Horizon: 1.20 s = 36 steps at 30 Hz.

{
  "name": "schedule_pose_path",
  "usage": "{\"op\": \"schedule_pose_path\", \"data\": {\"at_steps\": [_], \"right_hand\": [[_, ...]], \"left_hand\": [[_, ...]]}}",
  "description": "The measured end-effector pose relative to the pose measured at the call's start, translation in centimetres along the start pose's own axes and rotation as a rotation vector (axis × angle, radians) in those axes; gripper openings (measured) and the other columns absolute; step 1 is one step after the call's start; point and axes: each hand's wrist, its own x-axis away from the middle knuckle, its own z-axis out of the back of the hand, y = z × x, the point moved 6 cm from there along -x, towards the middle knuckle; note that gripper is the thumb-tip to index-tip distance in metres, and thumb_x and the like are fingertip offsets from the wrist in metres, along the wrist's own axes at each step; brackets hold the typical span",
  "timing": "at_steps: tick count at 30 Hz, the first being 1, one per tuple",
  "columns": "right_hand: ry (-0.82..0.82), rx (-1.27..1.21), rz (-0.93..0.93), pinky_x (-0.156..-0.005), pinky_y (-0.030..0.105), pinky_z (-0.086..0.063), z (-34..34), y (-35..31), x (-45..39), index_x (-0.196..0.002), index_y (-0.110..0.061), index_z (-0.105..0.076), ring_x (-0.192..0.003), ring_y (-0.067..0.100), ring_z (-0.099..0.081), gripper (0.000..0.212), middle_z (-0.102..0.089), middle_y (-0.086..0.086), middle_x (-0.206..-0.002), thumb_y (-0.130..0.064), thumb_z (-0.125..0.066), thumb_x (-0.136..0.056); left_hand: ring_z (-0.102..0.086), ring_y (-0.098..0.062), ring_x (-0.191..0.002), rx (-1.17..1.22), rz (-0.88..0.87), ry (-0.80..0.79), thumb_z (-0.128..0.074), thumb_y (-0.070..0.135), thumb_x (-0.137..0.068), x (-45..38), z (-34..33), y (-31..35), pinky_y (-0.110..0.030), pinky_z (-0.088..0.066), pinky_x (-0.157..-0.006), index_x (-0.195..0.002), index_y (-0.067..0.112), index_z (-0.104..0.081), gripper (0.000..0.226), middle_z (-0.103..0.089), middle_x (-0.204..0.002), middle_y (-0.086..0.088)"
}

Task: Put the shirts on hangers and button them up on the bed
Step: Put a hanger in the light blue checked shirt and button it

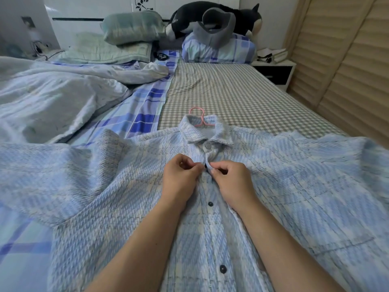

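While the blue plaid shirt (273, 186) lies spread front-up across the near end of the bed (231, 91), I see both hands meeting at its placket just below the collar. My left hand (181, 175) has its fingers curled, thumb and forefinger pinching the left edge of the front opening; my right hand (231, 180) pinches the facing edge, where the fabric is folded up between its fingertips. The two pinches almost touch, and whatever button sits between them is hidden from me. Just above them the top button (208, 145) sits closed under the collar (210, 133). Below the hands, two dark buttons (210, 204) show along the placket, one near the wrists and one lower down between the forearms. A pink hanger (199, 116) is inside the shirt, its hook poking out of the neck opening onto the grey checked sheet. The sleeves fan out to either side. To the left lies a rumpled pale quilt (52, 98); at the head of the bed are a green pillow (132, 26), a blue checked pillow (219, 49) and a black-and-white plush toy (210, 15).
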Motion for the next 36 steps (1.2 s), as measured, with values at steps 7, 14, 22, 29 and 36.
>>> {"op": "schedule_pose_path", "data": {"at_steps": [7,14,22,29,36], "right_hand": [[-0.006,-0.037,-0.014,-0.092,0.02,-0.052,-0.1,0.1,0.0,-0.115,-0.014,-0.076,-0.103,0.005,-0.067,0.022,-0.074,-0.004,-0.111,-0.015,-0.072,-0.093],[-0.011,-0.154,-0.058,-0.075,0.008,-0.047,0.2,0.8,0.0,-0.108,-0.018,-0.078,-0.088,-0.01,-0.066,0.017,-0.071,-0.018,-0.093,-0.015,-0.074,-0.092],[0.024,-0.28,-0.077,-0.089,0.027,-0.056,0.3,1.5,0.1,-0.106,-0.015,-0.079,-0.095,0.004,-0.071,0.017,-0.077,-0.007,-0.096,-0.017,-0.077,-0.089],[0.077,0.058,0.11,-0.066,0.016,-0.052,-1.0,0.5,0.2,-0.112,-0.01,-0.077,-0.077,0.005,-0.064,0.021,-0.066,-0.009,-0.089,-0.008,-0.074,-0.091],[-0.044,0.198,-0.003,-0.078,0.025,-0.048,-2.0,1.3,-0.5,-0.114,-0.013,-0.075,-0.096,0.017,-0.063,0.02,-0.064,0.0,-0.106,-0.015,-0.064,-0.098]], "left_hand": [[-0.06,-0.019,-0.063,-0.009,0.008,-0.045,-0.083,0.013,-0.081,-0.2,0.0,-0.1,-0.041,-0.052,-0.068,-0.072,0.016,-0.057,0.028,-0.067,-0.068,-0.009],[-0.07,-0.032,-0.078,0.134,0.111,-0.145,-0.083,0.003,-0.082,-0.2,-0.1,0.0,-0.055,-0.057,-0.087,-0.077,0.011,-0.053,0.032,-0.073,-0.081,-0.025],[-0.073,-0.035,-0.088,0.268,0.147,-0.147,-0.08,-0.002,-0.082,-0.1,-0.6,0.1,-0.051,-0.058,-0.092,-0.075,0.011,-0.051,0.032,-0.076,-0.091,-0.021],[-0.074,-0.039,-0.083,0.109,0.08,-0.059,-0.08,0.002,-0.084,-0.4,-0.4,-0.5,-0.051,-0.061,-0.086,-0.078,0.008,-0.055,0.026,-0.073,-0.079,-0.023],[-0.066,-0.022,-0.073,-0.233,0.036,-0.068,-0.08,0.018,-0.08,-1.1,-0.8,-1.4,-0.037,-0.052,-0.071,-0.077,0.016,-0.061,0.02,-0.07,-0.077,-0.007]]}}
